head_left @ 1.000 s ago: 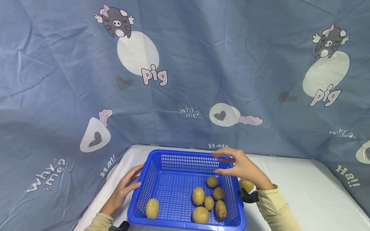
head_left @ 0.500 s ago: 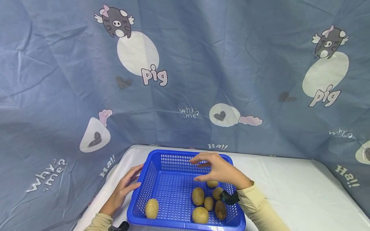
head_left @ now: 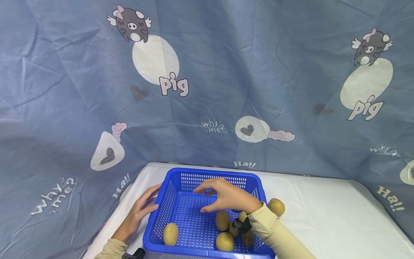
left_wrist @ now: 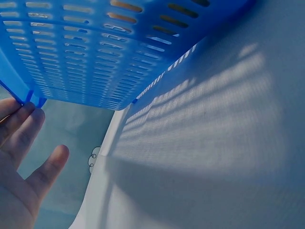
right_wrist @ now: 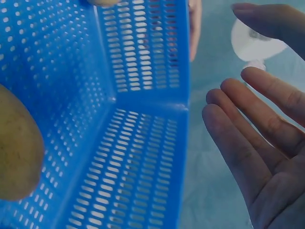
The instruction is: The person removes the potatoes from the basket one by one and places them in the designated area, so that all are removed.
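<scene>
A blue plastic basket [head_left: 191, 230] with slotted walls holds several potatoes. One potato [head_left: 170, 234] lies alone at its near left corner; others, such as the round potato [head_left: 224, 241], cluster to the right, partly hidden under my right wrist. My right hand [head_left: 228, 196] hovers over the middle of the basket, thumb and fingers spread apart around nothing. In the right wrist view, the same hand [right_wrist: 269, 148] appears bare beside the basket wall. With extended fingers, my left hand [head_left: 137, 214] touches the left rim; in the left wrist view, its fingertips [left_wrist: 35, 114] meet the rim's edge.
One more potato [head_left: 276, 207] sits on the white tablecloth [head_left: 336, 216] just outside the basket's right wall. Behind the table hangs a blue-grey curtain [head_left: 207, 151] printed with pigs and words. Dark straps [head_left: 242, 225] circle both wrists.
My right hand has moved left and slightly nearer, from the basket's right rim to over its middle, uncovering the potato outside. The left hand and the basket have stayed put.
</scene>
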### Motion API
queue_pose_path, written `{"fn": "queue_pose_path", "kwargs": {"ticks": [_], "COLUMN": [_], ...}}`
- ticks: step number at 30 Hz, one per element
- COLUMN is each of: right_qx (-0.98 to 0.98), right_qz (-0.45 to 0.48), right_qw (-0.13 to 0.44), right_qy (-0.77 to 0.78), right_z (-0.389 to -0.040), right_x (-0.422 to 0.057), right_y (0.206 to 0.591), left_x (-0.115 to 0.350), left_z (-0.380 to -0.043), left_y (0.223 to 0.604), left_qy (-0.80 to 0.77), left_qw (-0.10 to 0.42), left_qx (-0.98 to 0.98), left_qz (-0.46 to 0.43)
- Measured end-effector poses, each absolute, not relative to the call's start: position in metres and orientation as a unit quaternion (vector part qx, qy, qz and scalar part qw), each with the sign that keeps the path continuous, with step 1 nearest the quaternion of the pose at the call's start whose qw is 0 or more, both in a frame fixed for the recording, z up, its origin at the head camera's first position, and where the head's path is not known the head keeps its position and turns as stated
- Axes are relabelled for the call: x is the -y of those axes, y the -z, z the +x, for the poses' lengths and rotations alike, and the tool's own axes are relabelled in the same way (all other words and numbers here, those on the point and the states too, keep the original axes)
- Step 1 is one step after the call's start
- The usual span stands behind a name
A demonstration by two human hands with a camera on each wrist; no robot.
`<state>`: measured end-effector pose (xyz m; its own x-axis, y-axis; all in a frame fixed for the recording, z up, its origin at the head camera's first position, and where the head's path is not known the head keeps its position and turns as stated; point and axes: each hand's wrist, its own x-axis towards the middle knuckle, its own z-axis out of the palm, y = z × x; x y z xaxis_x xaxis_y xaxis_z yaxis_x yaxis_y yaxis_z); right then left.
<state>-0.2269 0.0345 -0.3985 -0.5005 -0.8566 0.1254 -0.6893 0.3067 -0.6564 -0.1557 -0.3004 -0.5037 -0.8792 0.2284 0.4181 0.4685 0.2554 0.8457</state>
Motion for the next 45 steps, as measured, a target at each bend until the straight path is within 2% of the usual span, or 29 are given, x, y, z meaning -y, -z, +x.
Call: {"fn": "queue_pose_path", "kwargs": {"ticks": [8, 15, 26, 38, 45], "right_qx": [-0.801, -0.79, -0.766, -0.758, -0.754], "right_qz": [-0.505, -0.552, -0.601, -0.64, -0.643], "right_qw": [0.147, 0.12, 0.119, 0.061, 0.085], "right_qy": [0.286, 0.238, 0.193, 0.11, 0.103], "right_z": [-0.223, -0.221, -0.213, -0.203, -0.196], "right_x": [-0.015, 0.005, 0.033, 0.055, 0.063], "right_y": [0.406, 0.417, 0.431, 0.442, 0.445], "left_x": [0.302, 0.303, 0.302, 0.301, 0.3], "left_z": [-0.156, -0.155, -0.154, -0.156, -0.156], "left_y": [0.504, 0.506, 0.505, 0.504, 0.503], "left_qy": [0.57, 0.578, 0.575, 0.57, 0.567], "left_qw": [0.106, 0.1, 0.101, 0.1, 0.101], "left_qx": [0.783, 0.777, 0.78, 0.781, 0.785], "left_qz": [-0.227, -0.229, -0.227, -0.233, -0.23]}}
